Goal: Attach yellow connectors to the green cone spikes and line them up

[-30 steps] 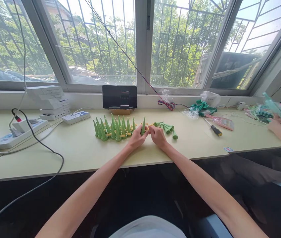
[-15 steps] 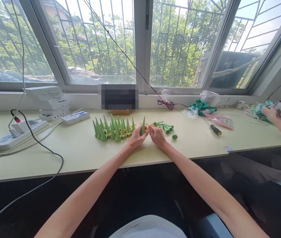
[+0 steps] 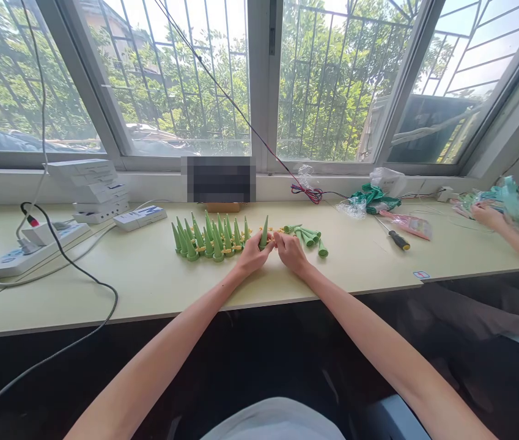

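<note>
My left hand (image 3: pixel 250 256) is closed around the base of an upright green cone (image 3: pixel 265 232) on the pale desk (image 3: pixel 149 281). Touching it from the right, my right hand (image 3: pixel 291 251) pinches a small yellow part at the same cone's base. To the left of my hands stand several more green cones (image 3: pixel 206 239) in rows, upright, with yellow bits at their bases. Just right of my hands a few green cones (image 3: pixel 309 237) lie on their sides.
A power strip (image 3: pixel 25 253) with a black cable (image 3: pixel 80 275) lies at the left beside stacked white boxes (image 3: pixel 94 188). A dark screen (image 3: pixel 220 178) stands by the window. A screwdriver (image 3: pixel 395 238) and plastic bags (image 3: pixel 373 197) lie to the right, where another person's hands (image 3: pixel 493 215) handle green packets.
My hands stay at the same cone with hardly any movement. The other person's hands at the right have shifted about with the green packets.
</note>
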Action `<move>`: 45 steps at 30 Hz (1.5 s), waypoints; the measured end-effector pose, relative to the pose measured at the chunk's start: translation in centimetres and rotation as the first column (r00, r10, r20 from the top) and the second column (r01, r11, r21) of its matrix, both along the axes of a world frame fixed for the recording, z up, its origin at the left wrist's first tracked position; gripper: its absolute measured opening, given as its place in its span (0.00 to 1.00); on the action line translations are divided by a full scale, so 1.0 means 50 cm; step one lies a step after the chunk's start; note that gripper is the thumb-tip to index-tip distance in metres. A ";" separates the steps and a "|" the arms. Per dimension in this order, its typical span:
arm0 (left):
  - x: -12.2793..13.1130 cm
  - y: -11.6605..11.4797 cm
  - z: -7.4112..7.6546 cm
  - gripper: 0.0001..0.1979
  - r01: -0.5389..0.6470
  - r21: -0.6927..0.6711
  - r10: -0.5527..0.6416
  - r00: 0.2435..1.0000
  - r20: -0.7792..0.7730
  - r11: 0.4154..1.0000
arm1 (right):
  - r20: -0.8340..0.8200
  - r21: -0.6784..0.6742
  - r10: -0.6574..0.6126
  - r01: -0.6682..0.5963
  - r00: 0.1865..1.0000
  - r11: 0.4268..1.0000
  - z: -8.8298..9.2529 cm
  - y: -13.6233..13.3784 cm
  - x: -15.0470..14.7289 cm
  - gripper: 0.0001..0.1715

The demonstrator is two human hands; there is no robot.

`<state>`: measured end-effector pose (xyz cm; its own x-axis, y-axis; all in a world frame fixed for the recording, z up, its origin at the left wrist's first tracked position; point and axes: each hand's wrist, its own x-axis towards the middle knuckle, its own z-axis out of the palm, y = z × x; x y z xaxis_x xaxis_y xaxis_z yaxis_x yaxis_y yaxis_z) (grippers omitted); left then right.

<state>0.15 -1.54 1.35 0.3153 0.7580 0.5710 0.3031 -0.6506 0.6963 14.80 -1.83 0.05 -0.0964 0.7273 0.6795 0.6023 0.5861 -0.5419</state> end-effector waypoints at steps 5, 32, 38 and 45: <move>0.000 -0.003 0.005 0.11 -0.049 -0.060 0.052 0.998 0.048 0.997 | -0.002 0.004 -0.018 0.018 1.000 1.000 -0.002 0.001 -0.001 0.23; 0.004 -0.020 0.019 0.13 0.163 -0.333 -0.065 0.956 0.286 0.929 | -0.112 0.004 0.128 -0.128 0.985 0.992 0.004 0.000 0.003 0.15; 0.002 -0.019 0.020 0.14 0.182 -0.361 -0.054 0.940 0.336 0.915 | -0.129 0.026 0.182 -0.181 0.975 0.983 0.002 0.001 0.002 0.11; 0.001 -0.012 0.014 0.13 0.183 -0.371 -0.049 0.938 0.343 0.910 | -0.165 0.002 0.180 -0.182 0.970 0.983 0.004 -0.004 0.002 0.10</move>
<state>0.21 -2.13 2.06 0.2665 0.9092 0.3198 -0.0401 -0.3211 0.9462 14.91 -2.01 0.26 -0.1154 0.7167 0.6877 0.3888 0.6697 -0.6327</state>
